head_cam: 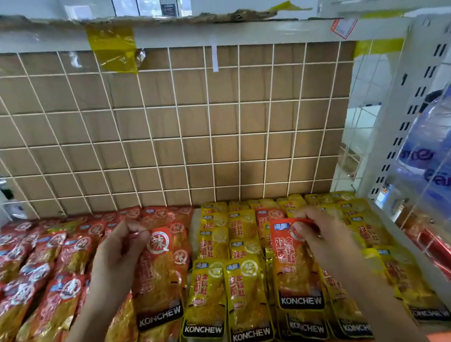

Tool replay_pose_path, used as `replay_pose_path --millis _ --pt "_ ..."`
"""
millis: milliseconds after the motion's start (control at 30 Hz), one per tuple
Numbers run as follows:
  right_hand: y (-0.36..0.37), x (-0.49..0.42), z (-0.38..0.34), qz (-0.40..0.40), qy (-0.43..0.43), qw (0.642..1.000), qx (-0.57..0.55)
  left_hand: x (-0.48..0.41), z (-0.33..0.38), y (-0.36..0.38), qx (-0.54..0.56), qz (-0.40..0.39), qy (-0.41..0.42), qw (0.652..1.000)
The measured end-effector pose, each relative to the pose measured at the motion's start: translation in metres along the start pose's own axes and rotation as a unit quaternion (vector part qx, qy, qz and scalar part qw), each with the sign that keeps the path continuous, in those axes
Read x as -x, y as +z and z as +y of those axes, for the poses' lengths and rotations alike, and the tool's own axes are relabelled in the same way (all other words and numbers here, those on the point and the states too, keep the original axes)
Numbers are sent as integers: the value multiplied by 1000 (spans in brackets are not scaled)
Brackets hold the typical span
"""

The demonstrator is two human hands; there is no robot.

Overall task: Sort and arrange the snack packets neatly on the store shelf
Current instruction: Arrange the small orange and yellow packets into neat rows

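The left hand [117, 255] reaches in below the middle of the white wire grid panel backed with brown cardboard [166, 127], which stands along the back of the shelf. Its forearm rises from the lower left, the wrist is bent slightly, and the fingers are curled. Its grip is narrow: thumb and forefinger pinch the top corner of a red plastic snack packet [156, 285] with a black KONCHEW band. This packet hangs lengthwise in front of the grid's middle, its lower end over the red rows.

The right hand [318, 234] comes in below the grid's right half, with its forearm slanting up from the lower right and the back of the hand turned toward the camera. Its fingers are curled too, and its grip is a tight pinch on the top edge of a second red plastic snack packet [295, 274]. This one is lifted above the flat yellow plastic snack packets [246, 295], which lie in overlapping rows under the grid's right half.

The heap of red snack packets [35, 287] lies looser and more tilted under the grid's left half. A narrow bare strip of the white store shelf [193, 218] divides the two colours below the grid's middle. One stray red packet [270, 218] sits among the yellow ones, close to the grid's foot. A strip of yellow tape [113, 49] is stuck over the grid's top rail.
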State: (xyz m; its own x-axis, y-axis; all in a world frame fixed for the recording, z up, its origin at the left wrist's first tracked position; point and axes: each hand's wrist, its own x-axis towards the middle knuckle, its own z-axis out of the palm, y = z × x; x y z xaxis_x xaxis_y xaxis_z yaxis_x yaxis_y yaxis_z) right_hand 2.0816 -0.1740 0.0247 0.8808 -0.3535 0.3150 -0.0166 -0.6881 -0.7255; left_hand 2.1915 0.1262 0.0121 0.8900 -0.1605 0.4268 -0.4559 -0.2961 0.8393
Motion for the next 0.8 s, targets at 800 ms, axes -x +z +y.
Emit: replay_pose_path --millis 800 --pt "133 12 -99 -71 75 992 -67 15 -101 -195 -17 31 -156 987"
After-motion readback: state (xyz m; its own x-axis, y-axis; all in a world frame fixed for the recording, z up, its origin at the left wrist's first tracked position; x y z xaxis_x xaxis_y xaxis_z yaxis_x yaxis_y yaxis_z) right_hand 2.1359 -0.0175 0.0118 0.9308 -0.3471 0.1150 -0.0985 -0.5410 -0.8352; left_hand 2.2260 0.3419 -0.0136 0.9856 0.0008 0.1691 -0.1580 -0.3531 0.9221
